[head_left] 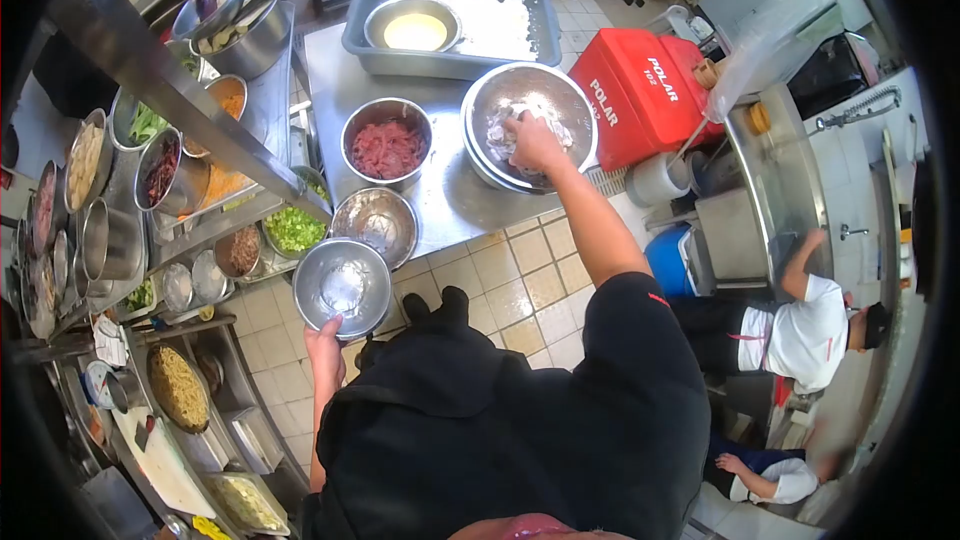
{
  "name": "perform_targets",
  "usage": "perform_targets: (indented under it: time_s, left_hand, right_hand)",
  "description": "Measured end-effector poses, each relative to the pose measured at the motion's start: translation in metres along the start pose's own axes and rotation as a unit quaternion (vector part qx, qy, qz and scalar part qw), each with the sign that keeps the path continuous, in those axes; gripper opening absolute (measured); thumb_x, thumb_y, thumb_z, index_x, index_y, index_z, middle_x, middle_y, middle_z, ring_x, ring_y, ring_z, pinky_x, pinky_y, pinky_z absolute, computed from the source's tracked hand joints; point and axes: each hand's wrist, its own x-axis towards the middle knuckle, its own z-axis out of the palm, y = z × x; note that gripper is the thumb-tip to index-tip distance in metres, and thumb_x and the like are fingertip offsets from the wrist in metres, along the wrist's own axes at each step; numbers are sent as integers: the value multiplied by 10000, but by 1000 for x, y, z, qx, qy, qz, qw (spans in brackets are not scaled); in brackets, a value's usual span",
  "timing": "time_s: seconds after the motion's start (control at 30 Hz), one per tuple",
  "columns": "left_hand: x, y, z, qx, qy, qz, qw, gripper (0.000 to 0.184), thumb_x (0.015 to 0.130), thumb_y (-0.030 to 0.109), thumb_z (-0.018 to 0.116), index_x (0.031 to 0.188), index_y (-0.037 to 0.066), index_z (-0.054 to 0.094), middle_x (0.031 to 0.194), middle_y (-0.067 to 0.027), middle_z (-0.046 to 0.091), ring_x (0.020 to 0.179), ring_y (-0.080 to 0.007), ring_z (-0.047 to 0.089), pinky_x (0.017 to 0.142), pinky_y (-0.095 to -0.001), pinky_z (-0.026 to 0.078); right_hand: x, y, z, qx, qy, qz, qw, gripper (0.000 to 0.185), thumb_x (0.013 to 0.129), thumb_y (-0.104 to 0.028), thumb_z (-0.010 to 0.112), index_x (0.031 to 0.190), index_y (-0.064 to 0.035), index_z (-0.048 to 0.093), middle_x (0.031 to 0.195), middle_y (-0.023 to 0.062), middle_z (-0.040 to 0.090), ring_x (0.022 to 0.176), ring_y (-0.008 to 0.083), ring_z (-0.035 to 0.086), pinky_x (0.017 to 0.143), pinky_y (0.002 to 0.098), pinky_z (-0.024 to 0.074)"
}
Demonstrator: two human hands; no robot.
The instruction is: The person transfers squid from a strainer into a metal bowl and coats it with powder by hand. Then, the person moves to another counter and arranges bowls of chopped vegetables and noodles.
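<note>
My left hand grips the near rim of a steel bowl, thumb over the edge. A pale dusting covers the bottom of this bowl, which is held over the floor beside the table corner. My right hand reaches into a larger steel bowl on the table, its fingers curled around white-coated pieces. The fingertips are partly hidden among them. Between my hands stand a bowl of raw red meat strips and a flour-smeared steel bowl.
A grey tub at the table's back holds white flour and a bowl of yellow liquid. The red POLAR box stands right. Left are shelves with several food bowls, including chopped greens. Two co-workers are at right.
</note>
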Motion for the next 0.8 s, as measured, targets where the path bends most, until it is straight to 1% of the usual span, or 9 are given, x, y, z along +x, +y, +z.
perform_targets:
  time_s: [0.13, 0.3, 0.4, 0.5, 0.53, 0.67, 0.7, 0.77, 0.8]
  left_hand:
    - [-3, -7, -5, 7, 12, 0, 1000, 392, 801, 43, 561, 1183, -13, 499, 1044, -129, 615, 858, -226, 642, 632, -365, 564]
    - [2, -15, -19, -8, 36, -5, 999, 386, 805, 51, 564, 1179, -21, 503, 1034, -130, 617, 860, -238, 645, 650, -386, 569]
    - [0, -10, -15, -12, 25, -17, 999, 379, 811, 54, 562, 1178, -21, 503, 1037, -134, 615, 871, -245, 647, 658, -394, 574]
    - [2, -6, -10, -3, 16, -13, 1000, 367, 817, 59, 563, 1170, -22, 504, 1041, -136, 613, 876, -245, 647, 659, -395, 579]
    - [2, -6, -9, 2, 16, -12, 1000, 364, 818, 61, 564, 1167, -22, 504, 1042, -137, 613, 876, -245, 647, 658, -394, 581]
    - [-1, -5, -6, -14, 15, -8, 1000, 366, 820, 64, 570, 1175, 0, 503, 1046, -126, 613, 866, -237, 646, 649, -391, 582]
    - [-4, -2, -3, -17, 17, -9, 1000, 371, 820, 64, 570, 1180, 7, 501, 1051, -123, 612, 867, -236, 645, 646, -392, 582]
    - [-5, 0, -2, -18, 16, -10, 1000, 381, 819, 64, 571, 1190, 17, 497, 1062, -120, 609, 870, -234, 644, 639, -390, 581]
    - [-4, -2, -4, -17, 12, -10, 1000, 387, 818, 64, 572, 1195, 22, 495, 1069, -119, 606, 873, -233, 644, 636, -388, 580]
  right_hand:
    - [22, 43, 26, 64, 50, 50, 995, 321, 726, -90, 640, 1037, -145, 694, 995, 187, 647, 958, 328, 628, 862, 417, 494]
    - [14, 58, -71, 157, 114, 113, 975, 334, 751, -194, 688, 1063, -77, 675, 977, 206, 667, 926, 335, 646, 809, 390, 509]
    - [4, 49, -87, 269, 93, 137, 949, 363, 741, -228, 715, 1050, -43, 672, 962, 196, 675, 918, 318, 653, 797, 362, 503]
    - [6, 73, -66, 236, -56, 78, 967, 343, 749, -243, 718, 1011, -24, 683, 931, 194, 680, 884, 303, 664, 784, 346, 498]
    - [7, 81, -52, 259, -9, 29, 965, 270, 741, -179, 684, 967, -31, 699, 924, 210, 676, 880, 300, 666, 800, 356, 499]
    - [4, 62, -42, 217, 98, 120, 964, 303, 680, -66, 590, 959, -58, 708, 943, 223, 668, 901, 336, 652, 843, 379, 497]
    - [14, 62, -15, 178, 117, 67, 975, 358, 678, -111, 631, 1029, -60, 683, 979, 225, 659, 938, 352, 635, 879, 387, 485]
    - [16, 23, 1, 155, 13, 29, 987, 557, 644, -234, 726, 1177, -117, 617, 1295, 206, 499, 1207, 361, 472, 962, 399, 444]
    - [14, 4, 7, 106, 16, 46, 993, 521, 670, -229, 707, 1174, -136, 618, 1303, 199, 483, 1217, 394, 442, 952, 418, 447]
